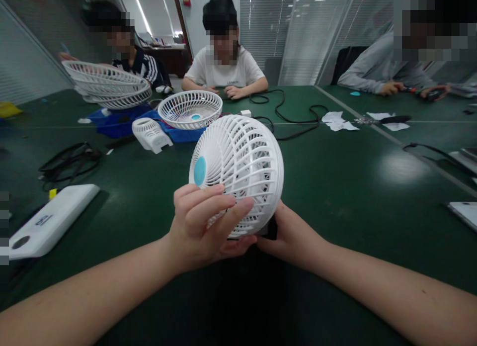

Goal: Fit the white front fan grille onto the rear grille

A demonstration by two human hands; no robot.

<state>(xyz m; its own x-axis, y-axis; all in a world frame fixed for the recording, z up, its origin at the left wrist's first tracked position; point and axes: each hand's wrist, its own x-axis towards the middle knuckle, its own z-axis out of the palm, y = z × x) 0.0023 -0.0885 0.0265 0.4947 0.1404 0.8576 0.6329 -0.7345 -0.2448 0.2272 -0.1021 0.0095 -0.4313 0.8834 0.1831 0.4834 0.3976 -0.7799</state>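
A white fan head [238, 172] with a ribbed round cage and a pale blue centre disc is held up in front of me, its disc turned to the left. My left hand [208, 216] is closed on its lower left side, with fingers lying over the ribs and the thumb below. Behind the lower right of the cage, my right hand [288, 231] grips the fan from underneath; most of its fingers are hidden. Part of a dark piece shows between that hand and the cage.
Blue bins [119, 122] hold stacked white fan grilles [112, 87]; another grille [190, 110] and a white housing [151, 134] lie beside them. A white panel [55, 219] and black cable [70, 164] are left. Paper scraps [337, 121] and a black-handled tool [395, 119] lie right. Three people sit around the table.
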